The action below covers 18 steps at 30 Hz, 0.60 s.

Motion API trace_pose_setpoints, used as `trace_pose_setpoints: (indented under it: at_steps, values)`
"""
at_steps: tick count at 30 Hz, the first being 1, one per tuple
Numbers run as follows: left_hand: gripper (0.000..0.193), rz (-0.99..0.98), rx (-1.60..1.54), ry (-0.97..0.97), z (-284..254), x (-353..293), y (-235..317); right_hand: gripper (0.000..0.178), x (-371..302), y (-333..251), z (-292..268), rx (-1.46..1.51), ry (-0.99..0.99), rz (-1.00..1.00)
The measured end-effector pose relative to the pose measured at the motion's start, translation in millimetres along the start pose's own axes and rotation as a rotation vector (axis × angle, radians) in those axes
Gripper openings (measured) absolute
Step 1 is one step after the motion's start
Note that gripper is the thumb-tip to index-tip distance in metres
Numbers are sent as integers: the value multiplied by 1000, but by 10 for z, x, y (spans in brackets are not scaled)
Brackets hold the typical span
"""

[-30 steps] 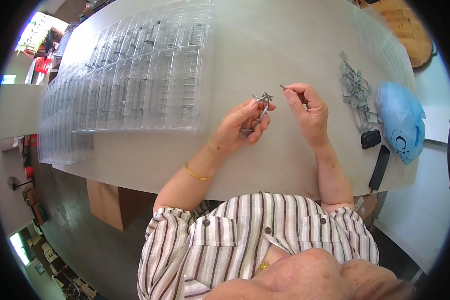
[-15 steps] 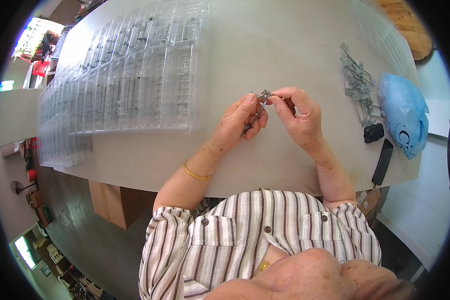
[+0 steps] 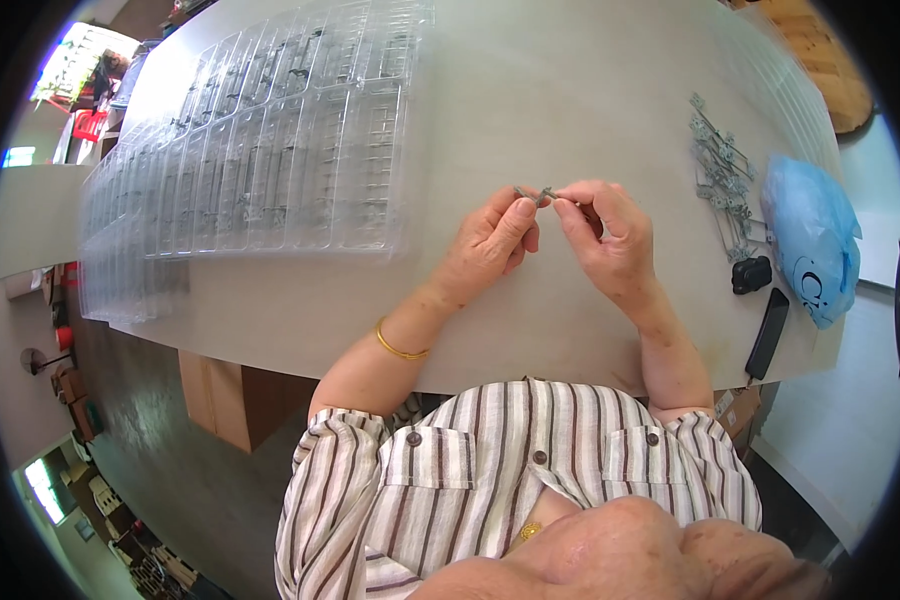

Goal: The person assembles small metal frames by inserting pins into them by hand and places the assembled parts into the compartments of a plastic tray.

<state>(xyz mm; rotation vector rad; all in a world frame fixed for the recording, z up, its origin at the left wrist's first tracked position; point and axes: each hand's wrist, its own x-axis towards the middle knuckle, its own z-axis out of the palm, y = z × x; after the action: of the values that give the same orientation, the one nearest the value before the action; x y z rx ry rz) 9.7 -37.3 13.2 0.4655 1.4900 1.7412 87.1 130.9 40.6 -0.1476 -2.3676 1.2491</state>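
Over the middle of the table, my left hand (image 3: pixel 488 248) is closed, thumb and forefinger pressing a small grey metal part (image 3: pixel 543 196). Most of the part is hidden behind the fingers; only its jointed upper end shows, too small to make out in detail. From the other side my right hand (image 3: pixel 610 238) pinches that end between thumb and forefinger. The two hands almost meet at the fingertips. Off to the right lies a loose heap of similar-looking grey metal parts (image 3: pixel 722 172) with long thin rods.
Stacked clear plastic trays (image 3: pixel 270 170) with long compartments holding metal parts cover the table's left side. At the right are a blue plastic bag (image 3: pixel 812 240), a small black object (image 3: pixel 751 275) and a flat black phone-like slab (image 3: pixel 767 334). A cardboard box (image 3: pixel 232 398) stands below the left table edge.
The metal part has turned in my fingers: the long piece that hung below my left hand no longer shows. Both hands stay close together, shifted slightly to the right.
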Motion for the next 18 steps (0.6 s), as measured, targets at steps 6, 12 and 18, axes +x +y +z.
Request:
trace_pose_setpoints:
  at_steps: [6,12,18]
  values:
    - [32,131,137,40,33,3,22,8,19,4,-17,133,-87,41]
    - [27,226,292,-8,28,-20,-74,19,21,-41,-81,430,-271,346]
    - [30,230,356,-10,72,-38,-31,17,12,-8,-138,554,-330,454]
